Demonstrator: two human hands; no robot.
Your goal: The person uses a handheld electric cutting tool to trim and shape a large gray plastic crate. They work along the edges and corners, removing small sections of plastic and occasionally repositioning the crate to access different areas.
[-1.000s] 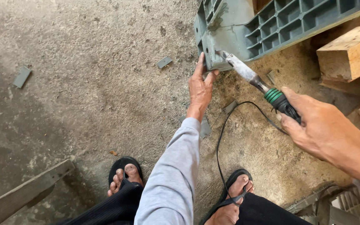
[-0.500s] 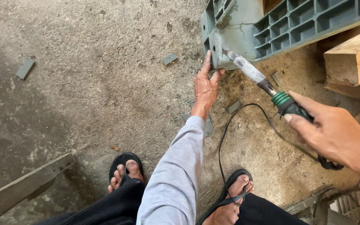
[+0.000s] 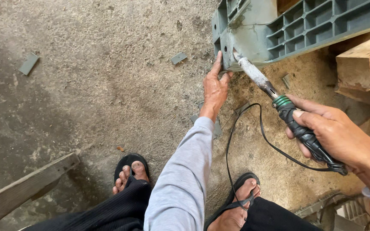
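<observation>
A grey-green plastic pallet (image 3: 305, 25) with a ribbed grid lies at the top right, its corner block resting on the concrete floor. My left hand (image 3: 215, 87), in a grey sleeve, presses against that corner block with fingers pointing up. My right hand (image 3: 337, 137) grips the black handle of a corded heat tool (image 3: 279, 102) with a green collar. Its metal barrel slants up and left, and the tip touches the pallet corner beside my left fingers. The black cord (image 3: 245, 141) loops down toward my feet.
Wooden blocks (image 3: 365, 64) are stacked at the right edge. Small grey plastic scraps (image 3: 28, 63) lie scattered on the concrete. A wooden plank (image 3: 22, 190) slants at the lower left. My sandalled feet (image 3: 131, 173) stand at the bottom. Sawdust covers the floor under the pallet.
The view has shifted slightly, with the pallet corner and both hands sitting a little more to the right. The tool tip stays against the pallet corner.
</observation>
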